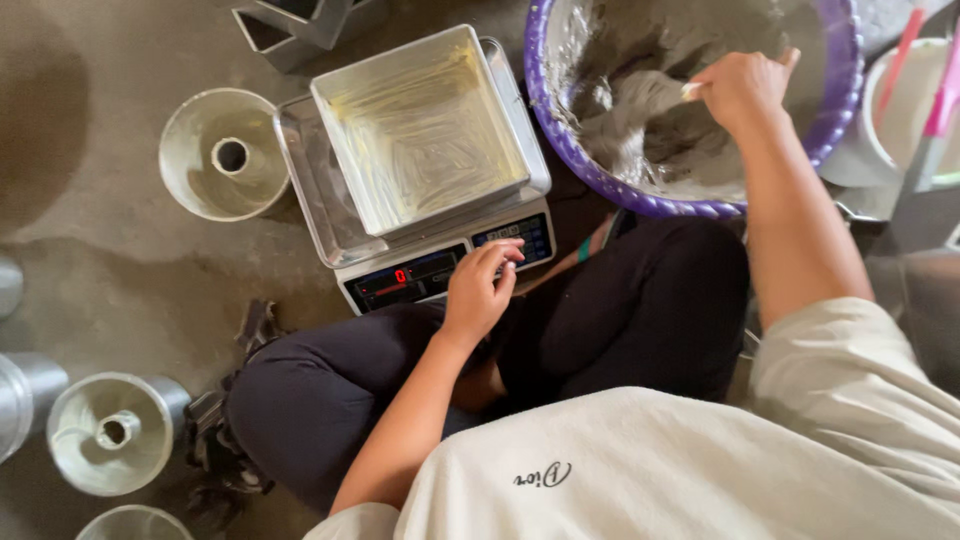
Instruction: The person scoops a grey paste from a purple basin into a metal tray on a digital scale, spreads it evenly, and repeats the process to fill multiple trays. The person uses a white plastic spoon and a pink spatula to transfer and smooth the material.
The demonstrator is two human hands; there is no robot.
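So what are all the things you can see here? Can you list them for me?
Square baking tin: one, silver, greased inside, sitting on the scale.
Digital scale: one, grey with a red-lit display, on the floor in front of the knees.
Big basin: one, purple rim, holding grey batter, upper right.
Ring-shaped cake tins: four in view, silver; one left of the scale, one at lower left, others cut off at the left and bottom edges.
Dark metal tins: a few, top edge.
White bucket: one, far right, with pink handles sticking out.
Floor: grey concrete.
Left hand: fingers on the scale's buttons.
Right hand: gripping a tool in the batter.
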